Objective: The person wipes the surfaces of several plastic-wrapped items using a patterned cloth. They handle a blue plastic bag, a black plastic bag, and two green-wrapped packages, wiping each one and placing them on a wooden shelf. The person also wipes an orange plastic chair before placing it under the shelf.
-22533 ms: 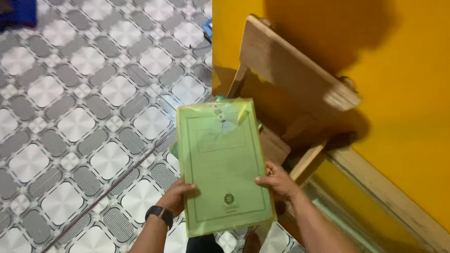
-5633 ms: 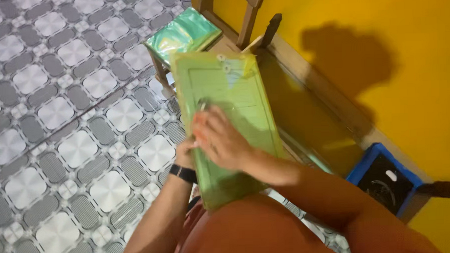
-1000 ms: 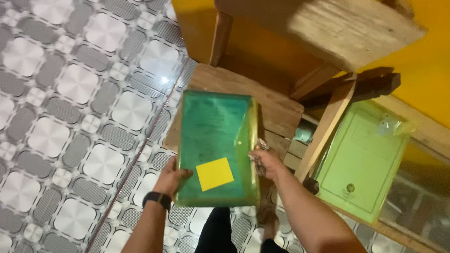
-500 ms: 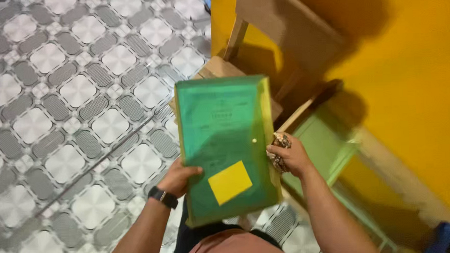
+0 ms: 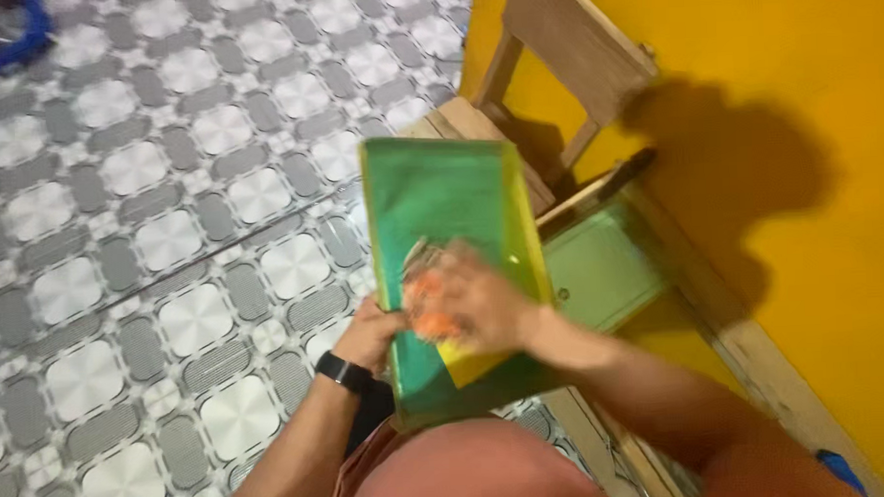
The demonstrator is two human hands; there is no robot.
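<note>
Left hand (image 5: 374, 331), black wristband (image 5: 344, 371) on the wrist: fingers closed on the left edge of the green plastic folder (image 5: 446, 214), near its lower corner, holding it up in front of the body. Right hand (image 5: 468, 301): lies flat across the folder's front face, motion-blurred; whether the fingers are pressed together or pinch anything, cannot tell. A yellow square label (image 5: 466, 360) on the folder shows just below that hand.

Folder: upright, tilted slightly, between both hands, above the seat of a wooden chair (image 5: 562, 48). Light green folder (image 5: 600, 272) leans just beside the chair on its right, against the yellow wall (image 5: 799, 89). Grey-and-white patterned tile floor (image 5: 166, 209) to the left. Blue object (image 5: 9, 48), upper left corner.
</note>
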